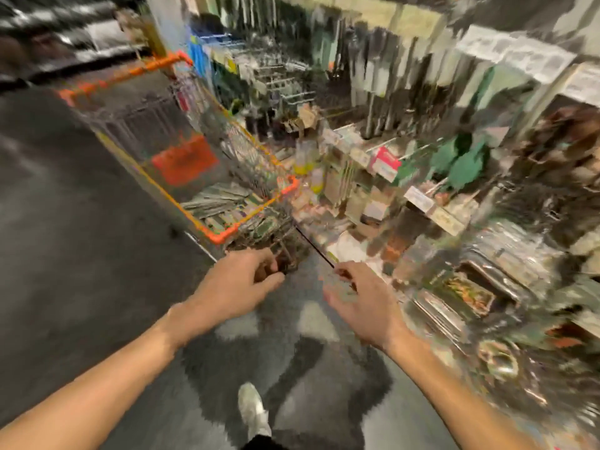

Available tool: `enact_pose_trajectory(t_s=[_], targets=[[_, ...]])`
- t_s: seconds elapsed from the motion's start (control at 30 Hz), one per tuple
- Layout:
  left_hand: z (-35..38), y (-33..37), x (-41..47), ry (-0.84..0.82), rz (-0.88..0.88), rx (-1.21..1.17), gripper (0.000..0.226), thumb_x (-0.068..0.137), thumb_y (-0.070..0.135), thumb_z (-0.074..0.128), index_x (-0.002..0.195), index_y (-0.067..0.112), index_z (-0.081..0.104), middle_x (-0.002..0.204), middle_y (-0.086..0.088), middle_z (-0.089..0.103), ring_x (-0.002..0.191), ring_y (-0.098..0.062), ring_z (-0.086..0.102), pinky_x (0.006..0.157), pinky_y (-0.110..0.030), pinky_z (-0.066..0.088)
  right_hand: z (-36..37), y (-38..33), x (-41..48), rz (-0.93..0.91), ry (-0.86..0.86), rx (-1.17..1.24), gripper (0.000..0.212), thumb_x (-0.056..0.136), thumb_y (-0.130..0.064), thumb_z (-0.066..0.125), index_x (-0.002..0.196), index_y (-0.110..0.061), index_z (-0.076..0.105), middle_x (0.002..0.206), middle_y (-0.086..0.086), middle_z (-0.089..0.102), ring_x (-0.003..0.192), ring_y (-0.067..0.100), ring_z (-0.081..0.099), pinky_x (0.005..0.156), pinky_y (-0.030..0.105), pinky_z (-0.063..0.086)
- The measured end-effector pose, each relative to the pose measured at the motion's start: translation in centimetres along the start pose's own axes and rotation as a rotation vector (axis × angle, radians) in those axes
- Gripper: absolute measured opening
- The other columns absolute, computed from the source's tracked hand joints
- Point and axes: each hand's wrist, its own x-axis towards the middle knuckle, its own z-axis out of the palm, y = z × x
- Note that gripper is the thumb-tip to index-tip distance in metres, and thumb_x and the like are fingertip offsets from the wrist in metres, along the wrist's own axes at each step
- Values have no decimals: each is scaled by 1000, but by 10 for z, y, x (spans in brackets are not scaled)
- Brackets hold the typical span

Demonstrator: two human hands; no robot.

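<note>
2 bare forearms reach forward, backs of hands up, above the floor [65, 254]. Left hand [240, 277]: fingers curled, thumb opposed, pinching a dark brown item [271, 271] just below the near orange corner of the cart [220, 237]; item too blurred to identify. Thin dark rod [313, 246]: long axis diagonal, from that corner down-right to the right hand [360, 303]. Right fingers smeared by blur; cannot tell spread or grip.
</note>
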Motion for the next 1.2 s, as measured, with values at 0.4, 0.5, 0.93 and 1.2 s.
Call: enact_pose_trajectory(t_s=[0.4,0.5,0.93,1.2], targets=[[-22,-228,106,-65,-487,-250,19,96,37,58,94,19,63,81,2,63,73,-19,60,62,-30,40,163,-91,214,93,-255,13,32,88,-28,67,79,-35,38,74,-13,43,68,11,42,67,26,28],[-14,-270,146,-66,-549,-297,15,96,26,57,90,14,61,79,1,61,74,-20,58,58,-30,38,184,-92,266,146,-335,-13,23,88,-24,68,86,-28,45,82,-4,55,78,21,51,67,29,32],[79,-412,318,-166,-1027,-498,25,99,30,55,115,11,56,104,-10,65,98,-28,63,73,-36,49,333,-5,537,393,-803,-101,33,93,-30,61,118,-9,54,105,8,61,101,27,59,81,31,43],[160,-497,384,-98,-1407,-741,54,92,28,67,137,4,48,118,-9,63,98,-26,64,82,-33,51,432,50,632,543,-868,-103,42,93,-19,59,132,-6,48,123,13,63,95,24,63,71,19,43]])
